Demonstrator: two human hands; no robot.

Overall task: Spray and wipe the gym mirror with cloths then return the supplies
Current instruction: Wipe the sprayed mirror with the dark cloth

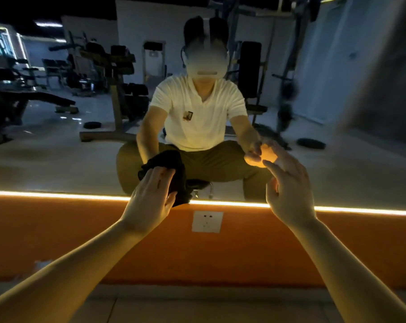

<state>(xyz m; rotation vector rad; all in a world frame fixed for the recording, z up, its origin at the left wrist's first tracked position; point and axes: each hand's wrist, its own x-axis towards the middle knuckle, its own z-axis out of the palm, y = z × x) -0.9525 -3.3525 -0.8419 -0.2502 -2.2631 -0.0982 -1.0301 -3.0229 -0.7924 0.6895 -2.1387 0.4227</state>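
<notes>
Left hand [150,194] flat, fingers straight, pressing black cloth [180,180] onto mirror [57,159] just above light strip [57,195]. Right hand [290,192] open, fingers spread near the glass, holding nothing visible.

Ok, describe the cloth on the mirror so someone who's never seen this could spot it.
Find the gym mirror with the glowing light strip along its bottom edge. Just above the strip's middle, the left hand presses a crumpled black cloth on the glass, the only dark fabric there.
</notes>
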